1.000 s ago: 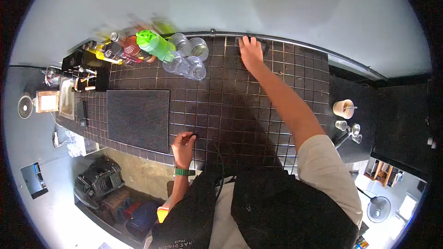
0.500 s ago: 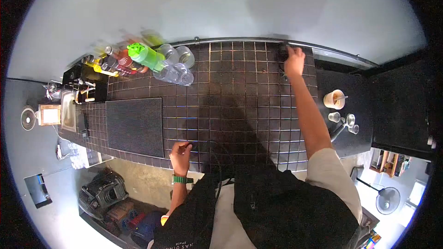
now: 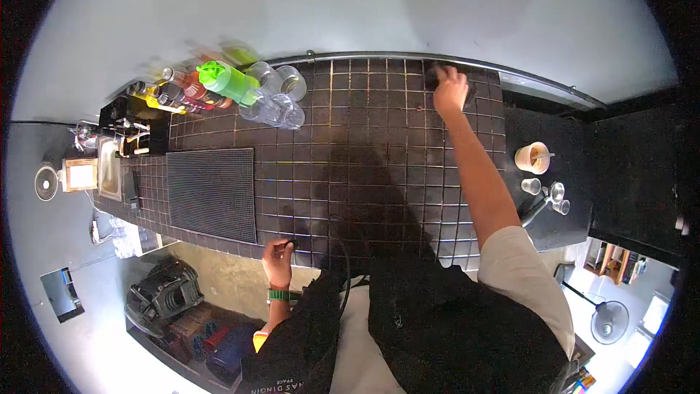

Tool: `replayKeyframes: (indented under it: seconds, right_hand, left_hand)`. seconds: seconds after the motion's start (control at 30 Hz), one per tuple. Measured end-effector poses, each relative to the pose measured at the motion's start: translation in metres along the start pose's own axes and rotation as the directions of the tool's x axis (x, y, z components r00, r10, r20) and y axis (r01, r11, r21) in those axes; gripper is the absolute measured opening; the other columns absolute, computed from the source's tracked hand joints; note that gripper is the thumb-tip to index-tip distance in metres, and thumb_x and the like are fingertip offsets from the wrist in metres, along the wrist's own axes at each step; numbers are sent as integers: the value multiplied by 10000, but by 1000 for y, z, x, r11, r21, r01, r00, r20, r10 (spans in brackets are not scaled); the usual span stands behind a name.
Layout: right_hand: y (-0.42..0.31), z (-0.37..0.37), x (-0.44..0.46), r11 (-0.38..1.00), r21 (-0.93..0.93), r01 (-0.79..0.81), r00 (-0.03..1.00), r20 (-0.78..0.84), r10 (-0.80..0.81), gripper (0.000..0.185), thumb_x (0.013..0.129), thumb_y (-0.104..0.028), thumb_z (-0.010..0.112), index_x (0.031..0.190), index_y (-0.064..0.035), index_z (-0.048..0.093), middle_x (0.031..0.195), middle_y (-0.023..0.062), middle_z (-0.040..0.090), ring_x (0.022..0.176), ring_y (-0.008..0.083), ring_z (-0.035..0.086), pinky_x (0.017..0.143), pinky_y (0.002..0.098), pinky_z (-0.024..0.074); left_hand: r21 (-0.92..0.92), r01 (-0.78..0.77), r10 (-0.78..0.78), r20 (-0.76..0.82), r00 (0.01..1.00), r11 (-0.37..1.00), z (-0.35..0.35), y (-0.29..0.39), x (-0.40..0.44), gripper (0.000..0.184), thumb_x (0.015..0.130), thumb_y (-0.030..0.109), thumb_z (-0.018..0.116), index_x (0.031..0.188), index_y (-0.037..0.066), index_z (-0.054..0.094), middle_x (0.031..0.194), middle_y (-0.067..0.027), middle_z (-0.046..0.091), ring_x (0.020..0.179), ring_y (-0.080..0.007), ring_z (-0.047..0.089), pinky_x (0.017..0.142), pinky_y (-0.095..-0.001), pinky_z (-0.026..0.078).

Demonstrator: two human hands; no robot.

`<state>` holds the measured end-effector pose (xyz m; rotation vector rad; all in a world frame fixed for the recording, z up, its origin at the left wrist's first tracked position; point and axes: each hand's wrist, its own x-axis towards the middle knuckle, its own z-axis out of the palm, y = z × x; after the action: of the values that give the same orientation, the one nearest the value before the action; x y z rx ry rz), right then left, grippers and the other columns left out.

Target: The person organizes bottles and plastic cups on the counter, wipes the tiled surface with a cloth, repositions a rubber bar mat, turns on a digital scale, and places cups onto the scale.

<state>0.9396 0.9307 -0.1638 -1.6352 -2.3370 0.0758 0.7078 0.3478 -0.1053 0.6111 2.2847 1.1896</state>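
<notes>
My right hand (image 3: 450,93) is at the back right of the dark tiled counter (image 3: 364,117), its fingers closed on a dark thing beneath them that I cannot make out. My left hand (image 3: 278,261) hovers by the counter's front edge, fingers curled together around something small and dark, too small to name. It wears a green-banded watch (image 3: 279,295). Right of the black ribbed mat (image 3: 211,193), the tiles show bare under my arms' shadow.
At the back left stand clear cups (image 3: 281,106), a green-lidded shaker (image 3: 227,80) and several bottles (image 3: 191,86). A sink (image 3: 109,168) lies far left. On the right, a lower black surface holds a tub (image 3: 532,158) and small cups (image 3: 531,187).
My right hand has moved right along the back of the counter, then slightly back left. My left hand has dropped a little toward the front edge. The view has shifted slightly.
</notes>
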Motion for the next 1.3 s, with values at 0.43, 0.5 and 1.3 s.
replayKeyframes:
  seconds: [0.43, 0.5, 1.3]
  right_hand:
    - [-30, 18, 12, 990, 34, -135, 981, -134, 139, 451, 837, -55, 623, 1272, -166, 673, 1333, 45, 591, 1215, 325, 523, 1001, 486, 455]
    - [-46, 21, 9, 988, 28, -153, 977, -144, 155, 449, 845, -63, 619, 1276, -174, 674, 1346, 41, 587, 1218, 322, 522, 1002, 484, 457]
    - [-206, -33, 1, 807, 396, 437, 884, -25, -466, 482, 698, 83, 672, 1151, -74, 727, 1178, 156, 672, 1108, 404, 594, 1021, 450, 481]
  left_hand:
    - [87, -26, 26, 3, 1000, 996, -13, 12, 12, 162, 892, 63, 775, 1021, 26, 684, 866, -32, 702, 792, -107, 648, 716, -258, 518]
    - [103, 20, -18, -16, 1000, 995, -12, 20, 8, 159, 886, 56, 774, 1012, 17, 686, 881, -66, 723, 796, -139, 689, 725, -278, 550]
    - [-62, 129, -136, -129, 982, 990, -51, -37, -5, 173, 879, 27, 772, 1028, 22, 685, 919, -59, 706, 803, -127, 672, 731, -272, 548]
